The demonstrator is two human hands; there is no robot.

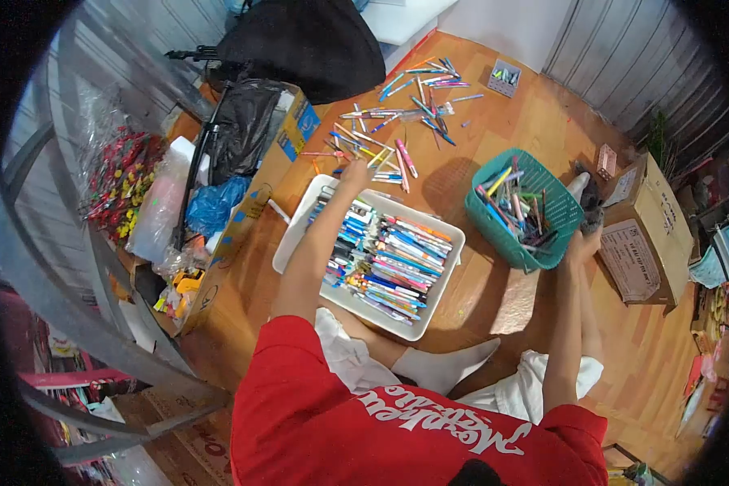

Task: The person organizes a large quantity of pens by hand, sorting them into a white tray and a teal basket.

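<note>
My left hand (356, 173) reaches over the far rim of a white tray (280, 257) to loose pens on the floor. Its fingers are drawn together at a yellow pen (379, 156). Rows of pens (409, 259) lie side by side in the tray. A pink marker (407, 157) lies just right of this hand. At the right, my right hand (585, 245) rests beside a green plastic basket (494, 237) filled with mixed pens (520, 202). A dark grey thing (593, 212) is against that hand; its fingers are mostly hidden.
More loose pens (437, 81) are scattered farther off, near a small grey basket (505, 77). A cardboard box (644, 235) stands at the right by a small pink basket (607, 161). On the left is an open carton (255, 202) with bags and a tripod (196, 162).
</note>
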